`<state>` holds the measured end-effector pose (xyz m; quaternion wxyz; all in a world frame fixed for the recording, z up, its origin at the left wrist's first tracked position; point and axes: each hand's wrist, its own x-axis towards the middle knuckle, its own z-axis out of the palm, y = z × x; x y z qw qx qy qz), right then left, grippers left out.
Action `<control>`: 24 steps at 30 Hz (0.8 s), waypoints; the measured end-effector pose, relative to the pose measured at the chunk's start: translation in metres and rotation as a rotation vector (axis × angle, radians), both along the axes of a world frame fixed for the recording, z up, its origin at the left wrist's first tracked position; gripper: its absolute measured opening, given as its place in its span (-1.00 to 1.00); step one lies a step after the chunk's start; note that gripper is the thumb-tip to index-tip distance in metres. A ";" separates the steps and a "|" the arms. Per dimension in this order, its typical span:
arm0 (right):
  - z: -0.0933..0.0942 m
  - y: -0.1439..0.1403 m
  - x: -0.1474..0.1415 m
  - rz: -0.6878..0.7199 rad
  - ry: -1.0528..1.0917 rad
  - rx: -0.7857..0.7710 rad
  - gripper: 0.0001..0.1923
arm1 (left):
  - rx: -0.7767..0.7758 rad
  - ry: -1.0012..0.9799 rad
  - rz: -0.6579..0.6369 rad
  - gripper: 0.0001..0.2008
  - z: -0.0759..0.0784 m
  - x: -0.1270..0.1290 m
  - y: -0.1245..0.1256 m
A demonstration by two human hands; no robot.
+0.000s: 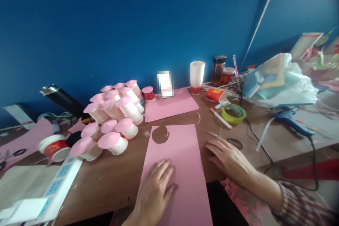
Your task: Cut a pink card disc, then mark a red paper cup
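Note:
My left hand (156, 190) lies flat on a pink sheet of paper (185, 155), its fingers stretched out. Near the sheet's far edge a round hole has been cut, and brown tabletop shows through it. My right hand (229, 157) rests on the table right of the sheet, fingers extended over a pair of scissors (235, 143). The blades and a dark handle loop stick out from under this hand; the middle of the scissors is hidden. Beyond the cut sheet lies more pink paper (172, 107).
Several white paper cups with pink discs (111, 140) cluster at left, near a power strip (57, 187) and a black flask (65, 102). Rightward are green tape (233, 113), a marker (221, 118), a glue gun (293, 120) and a plastic bag (280, 84). Stacked cups (197, 76) stand behind.

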<state>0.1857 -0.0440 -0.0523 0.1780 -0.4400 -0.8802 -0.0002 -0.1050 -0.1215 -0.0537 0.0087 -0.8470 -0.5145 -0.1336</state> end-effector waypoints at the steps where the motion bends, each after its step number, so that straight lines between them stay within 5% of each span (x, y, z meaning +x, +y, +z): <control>1: -0.002 -0.004 0.004 0.019 0.019 -0.006 -0.74 | -0.012 0.000 -0.002 -0.60 0.000 -0.001 -0.002; 4: -0.003 -0.009 0.015 0.064 0.069 -0.029 -0.86 | -0.064 -0.005 -0.029 -0.59 0.003 -0.003 -0.006; 11: 0.011 -0.009 0.022 0.021 0.096 0.043 -0.79 | -0.114 -0.033 -0.011 -0.62 0.013 -0.005 -0.015; 16: 0.027 -0.006 -0.028 0.158 -0.041 0.008 -0.76 | -0.093 -0.069 -0.016 -0.65 0.010 0.001 -0.020; 24: 0.025 0.021 -0.090 0.100 -0.167 -0.078 -0.77 | -0.122 -0.117 0.011 -0.66 0.010 0.006 -0.020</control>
